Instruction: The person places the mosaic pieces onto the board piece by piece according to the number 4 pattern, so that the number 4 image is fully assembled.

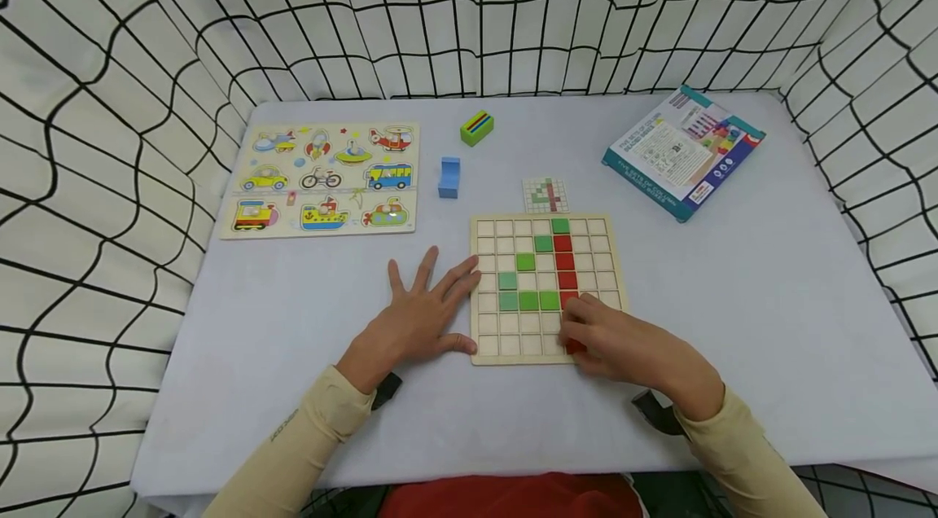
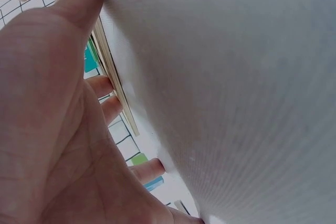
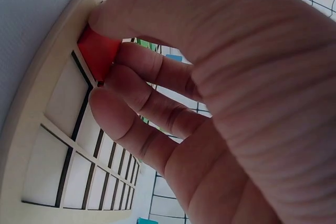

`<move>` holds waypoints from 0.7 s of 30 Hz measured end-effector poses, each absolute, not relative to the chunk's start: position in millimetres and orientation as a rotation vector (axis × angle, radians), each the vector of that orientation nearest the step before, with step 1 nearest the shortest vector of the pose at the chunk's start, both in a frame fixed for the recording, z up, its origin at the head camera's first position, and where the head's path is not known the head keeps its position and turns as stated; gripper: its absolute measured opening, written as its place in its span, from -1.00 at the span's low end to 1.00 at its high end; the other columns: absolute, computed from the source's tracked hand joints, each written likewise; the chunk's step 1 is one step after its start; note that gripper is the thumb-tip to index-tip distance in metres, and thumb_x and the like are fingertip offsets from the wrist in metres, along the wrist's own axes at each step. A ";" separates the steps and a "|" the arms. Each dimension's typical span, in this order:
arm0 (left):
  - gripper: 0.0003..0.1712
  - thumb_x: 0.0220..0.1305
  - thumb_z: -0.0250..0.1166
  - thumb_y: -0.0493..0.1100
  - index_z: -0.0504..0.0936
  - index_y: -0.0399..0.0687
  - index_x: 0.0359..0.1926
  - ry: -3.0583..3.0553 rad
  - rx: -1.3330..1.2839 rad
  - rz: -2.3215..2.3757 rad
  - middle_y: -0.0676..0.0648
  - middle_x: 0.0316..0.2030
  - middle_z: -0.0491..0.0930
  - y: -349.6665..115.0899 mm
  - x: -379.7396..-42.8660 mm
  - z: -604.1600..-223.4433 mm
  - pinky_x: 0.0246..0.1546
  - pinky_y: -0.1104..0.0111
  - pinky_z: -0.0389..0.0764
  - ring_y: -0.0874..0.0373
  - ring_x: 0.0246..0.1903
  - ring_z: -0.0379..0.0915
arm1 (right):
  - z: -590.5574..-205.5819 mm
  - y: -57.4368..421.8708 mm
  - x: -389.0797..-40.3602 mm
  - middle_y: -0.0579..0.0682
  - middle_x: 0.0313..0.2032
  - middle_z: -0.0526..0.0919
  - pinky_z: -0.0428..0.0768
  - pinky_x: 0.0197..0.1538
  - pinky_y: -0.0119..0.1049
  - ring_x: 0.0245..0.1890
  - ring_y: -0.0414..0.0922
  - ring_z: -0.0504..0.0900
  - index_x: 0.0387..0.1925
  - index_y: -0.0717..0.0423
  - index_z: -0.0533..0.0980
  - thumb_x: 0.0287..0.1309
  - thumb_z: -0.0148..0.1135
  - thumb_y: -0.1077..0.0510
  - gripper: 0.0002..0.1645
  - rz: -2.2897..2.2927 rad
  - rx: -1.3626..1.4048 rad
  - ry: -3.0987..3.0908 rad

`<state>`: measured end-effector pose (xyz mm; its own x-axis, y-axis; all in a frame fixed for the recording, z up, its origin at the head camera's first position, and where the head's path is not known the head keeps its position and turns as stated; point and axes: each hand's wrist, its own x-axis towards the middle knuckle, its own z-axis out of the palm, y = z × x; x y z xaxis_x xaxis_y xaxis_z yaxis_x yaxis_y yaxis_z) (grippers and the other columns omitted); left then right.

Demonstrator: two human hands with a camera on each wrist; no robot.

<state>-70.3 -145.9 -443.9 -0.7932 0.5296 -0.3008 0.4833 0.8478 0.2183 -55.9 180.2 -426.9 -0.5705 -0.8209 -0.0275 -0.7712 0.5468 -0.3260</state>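
Observation:
On the table lies a wooden grid board (image 1: 513, 361) with green squares (image 1: 528, 301) and a column of red squares (image 1: 564, 261) in its cells. My right hand (image 1: 623, 347) is at the board's lower right, and its thumb and fingers pinch a red block (image 3: 98, 51) at the near edge. In the head view the fingers cover part of this block and the cells about it. Beside the board's left edge my left hand (image 1: 419, 321) lies with its fingers spread, the thumb and some fingertips touching the rim.
A small pattern card (image 1: 545, 195) sits just beyond the board. Farther left are a blue block (image 1: 449, 178), a green block with coloured stripes (image 1: 477, 129) and a vehicle picture puzzle (image 1: 322, 180). A box (image 1: 685, 151) lies back right. Black netting surrounds the table.

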 end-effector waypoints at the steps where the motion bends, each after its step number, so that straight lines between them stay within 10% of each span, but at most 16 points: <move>1: 0.24 0.24 0.35 0.50 0.05 0.10 0.72 2.673 0.759 0.185 0.02 0.76 -0.08 -145.8 -70.5 -443.6 0.32 -0.75 -0.11 -0.50 0.68 -0.30 | -426.7 180.3 -55.8 -0.04 -0.15 0.58 0.69 -0.05 -0.31 -0.10 -0.14 0.51 -0.18 0.04 0.69 0.11 0.59 0.28 -0.74 -0.414 -1.354 2.606; 21: 0.24 0.23 0.35 0.51 0.06 0.10 0.72 2.668 0.754 0.181 0.01 0.76 -0.09 -144.9 -71.8 -445.6 0.31 -0.76 -0.13 -0.51 0.68 -0.32 | -402.5 215.6 -53.3 -0.06 0.05 0.64 0.79 0.07 -0.20 0.10 -0.12 0.54 0.01 -0.05 0.73 0.13 0.65 0.14 -0.61 -0.529 -1.115 2.667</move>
